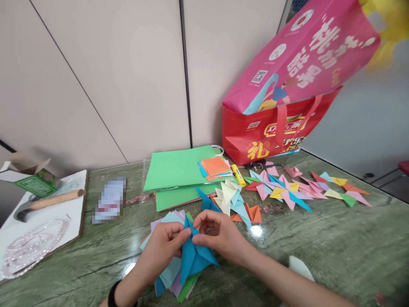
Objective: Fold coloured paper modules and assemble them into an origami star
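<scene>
Between both hands is a folded piece of blue origami paper (194,256), its pointed tip up and two flaps spread below. My left hand (168,243) pinches its left edge near the top, thumb on the front. My right hand (220,234) pinches the right side by the tip, fingers curled. Beneath lies a fanned pile of coloured paper sheets (166,277), partly hidden by the blue piece and my left hand. Just beyond my hands are folded cream paper pieces (225,196) and orange folded pieces (254,212).
Green paper packs (179,168) lie at the back, with small orange squares (215,167) and a yellow glue stick (238,175). Colourful folded paper stars (284,187) spread rightward before a red bag (249,140). At left, a white board (75,213) bears a wooden-handled tool (57,199) and beads (35,243).
</scene>
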The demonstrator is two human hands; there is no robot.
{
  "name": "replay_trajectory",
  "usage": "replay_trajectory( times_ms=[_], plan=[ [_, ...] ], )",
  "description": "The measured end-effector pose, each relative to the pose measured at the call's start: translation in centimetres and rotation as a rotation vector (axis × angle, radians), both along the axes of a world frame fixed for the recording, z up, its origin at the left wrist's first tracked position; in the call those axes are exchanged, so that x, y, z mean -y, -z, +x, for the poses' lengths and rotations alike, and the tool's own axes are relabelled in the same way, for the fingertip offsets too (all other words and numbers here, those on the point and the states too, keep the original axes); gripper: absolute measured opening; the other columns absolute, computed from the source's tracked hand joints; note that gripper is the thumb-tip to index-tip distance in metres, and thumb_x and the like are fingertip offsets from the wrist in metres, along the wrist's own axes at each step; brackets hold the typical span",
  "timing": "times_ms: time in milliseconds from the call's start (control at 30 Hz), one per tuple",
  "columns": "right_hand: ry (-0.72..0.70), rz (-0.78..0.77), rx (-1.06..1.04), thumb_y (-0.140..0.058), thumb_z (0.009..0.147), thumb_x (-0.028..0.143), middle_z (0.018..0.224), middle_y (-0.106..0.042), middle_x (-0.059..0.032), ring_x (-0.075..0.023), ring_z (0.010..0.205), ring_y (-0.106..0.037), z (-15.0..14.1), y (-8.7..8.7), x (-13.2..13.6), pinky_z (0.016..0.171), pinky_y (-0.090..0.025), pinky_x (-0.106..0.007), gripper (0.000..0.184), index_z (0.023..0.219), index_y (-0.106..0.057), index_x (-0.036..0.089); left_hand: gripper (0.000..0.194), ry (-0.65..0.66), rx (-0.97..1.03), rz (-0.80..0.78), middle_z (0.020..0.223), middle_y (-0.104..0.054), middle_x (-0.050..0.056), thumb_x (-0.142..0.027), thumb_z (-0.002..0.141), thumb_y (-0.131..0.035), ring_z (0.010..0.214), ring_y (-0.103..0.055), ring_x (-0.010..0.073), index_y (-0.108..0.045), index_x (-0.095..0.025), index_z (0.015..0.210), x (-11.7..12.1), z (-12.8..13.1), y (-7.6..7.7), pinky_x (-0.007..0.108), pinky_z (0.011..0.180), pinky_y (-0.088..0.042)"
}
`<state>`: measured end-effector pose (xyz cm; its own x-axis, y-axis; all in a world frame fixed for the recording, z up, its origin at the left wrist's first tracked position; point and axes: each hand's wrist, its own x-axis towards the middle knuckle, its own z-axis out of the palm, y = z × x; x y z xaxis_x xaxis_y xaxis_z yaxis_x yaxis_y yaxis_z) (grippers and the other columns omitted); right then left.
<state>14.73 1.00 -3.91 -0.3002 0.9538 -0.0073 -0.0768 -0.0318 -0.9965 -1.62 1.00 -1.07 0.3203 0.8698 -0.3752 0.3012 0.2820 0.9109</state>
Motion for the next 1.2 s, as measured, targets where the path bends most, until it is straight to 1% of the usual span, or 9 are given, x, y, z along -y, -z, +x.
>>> replay_trajectory(
  times_ms=[133,267,400,467,567,667,867,1067,1200],
  plan=[
    [-0.015,0.005,0.001,-0.076,0.060,0.036,0.069,-0.054,0.0022,-0.0106,0.062,-0.050,0.10,-0.11,-0.05,0.052,-0.036,-0.020,0.030,0.077,-0.059,0.017,0.043,0.010,0.050,-0.016,0.048,-0.034,-0.008,-0.056,0.066,-0.058,0.047,-0.030,0.0081,-0.042,-0.019,0.053,0.08,0.07,-0.21,0.021,0.045,-0.027],
    [-0.031,0.020,-0.011,-0.079,0.057,0.034,0.067,-0.054,0.0030,-0.0098,0.060,-0.048,0.09,0.07,-0.14,0.051,-0.036,-0.020,0.031,0.075,-0.060,0.017,0.041,0.040,-0.005,0.013,0.047,-0.033,-0.009,-0.054,0.066,-0.059,0.047,-0.030,0.0081,-0.043,-0.018,0.053,0.00,0.06,-0.19,0.021,0.046,-0.027],
    [-0.055,0.025,-0.017,-0.066,0.072,0.034,0.065,-0.054,0.0022,-0.0076,0.052,-0.044,0.05,0.10,-0.17,0.047,-0.036,-0.019,0.018,0.078,-0.064,0.017,0.041,0.056,-0.027,0.045,0.045,-0.033,-0.009,-0.054,0.068,-0.057,0.045,-0.030,0.0081,-0.042,-0.019,0.052,-0.11,-0.08,-0.08,0.021,0.045,-0.026],
    [-0.075,0.032,-0.032,-0.062,0.075,0.033,0.069,-0.056,0.0007,-0.0069,0.051,-0.044,0.09,0.09,-0.20,0.044,-0.037,-0.018,0.018,0.081,-0.067,0.017,0.041,0.062,-0.031,0.050,0.046,-0.035,-0.008,-0.053,0.069,-0.057,0.046,-0.031,0.0083,-0.044,-0.018,0.052,-0.11,-0.13,-0.08,0.021,0.045,-0.026],
    [-0.080,0.068,-0.058,-0.065,0.072,0.031,0.081,-0.060,-0.0026,-0.0107,0.062,-0.051,0.20,0.22,-0.24,0.046,-0.041,-0.018,0.018,0.083,-0.070,0.018,0.040,0.072,-0.026,0.034,0.047,-0.036,-0.008,-0.052,0.069,-0.057,0.046,-0.032,0.0085,-0.045,-0.018,0.053,-0.03,-0.11,-0.13,0.021,0.045,-0.027],
    [-0.059,0.088,-0.067,-0.066,0.071,0.028,0.086,-0.061,-0.0043,-0.0143,0.072,-0.055,0.29,0.46,-0.27,0.047,-0.044,-0.018,0.017,0.084,-0.072,0.020,0.041,0.067,-0.016,0.016,0.047,-0.037,-0.008,-0.054,0.070,-0.056,0.047,-0.032,0.0086,-0.047,-0.017,0.054,0.06,-0.01,-0.26,0.021,0.046,-0.027],
    [0.000,0.092,-0.041,-0.066,0.070,0.024,0.087,-0.060,-0.0040,-0.0112,0.065,-0.054,0.23,0.62,-0.25,0.042,-0.040,-0.016,0.015,0.083,-0.073,0.022,0.043,0.123,-0.005,-0.037,0.048,-0.038,-0.008,-0.057,0.065,-0.060,0.047,-0.031,0.0084,-0.047,-0.017,0.054,0.07,-0.11,-0.27,0.021,0.046,-0.024],
    [-0.037,0.037,-0.063,-0.068,0.068,0.027,0.077,-0.062,-0.0007,-0.0056,0.046,-0.045,0.31,0.34,-0.40,0.041,-0.039,-0.019,0.015,0.081,-0.073,0.021,0.043,0.130,-0.001,-0.053,0.046,-0.039,-0.007,-0.056,0.065,-0.059,0.045,-0.030,0.0078,-0.046,-0.018,0.053,0.03,-0.09,-0.12,0.021,0.045,-0.022],
    [-0.026,-0.014,-0.079,-0.071,0.065,0.023,0.062,-0.059,0.0024,-0.0056,0.043,-0.043,0.26,0.31,-0.46,0.042,-0.038,-0.019,0.013,0.078,-0.072,0.019,0.042,0.151,-0.004,-0.068,0.047,-0.039,-0.007,-0.056,0.065,-0.059,0.045,-0.029,0.0077,-0.046,-0.017,0.054,0.07,-0.01,-0.31,0.021,0.044,-0.022]
  ],
)
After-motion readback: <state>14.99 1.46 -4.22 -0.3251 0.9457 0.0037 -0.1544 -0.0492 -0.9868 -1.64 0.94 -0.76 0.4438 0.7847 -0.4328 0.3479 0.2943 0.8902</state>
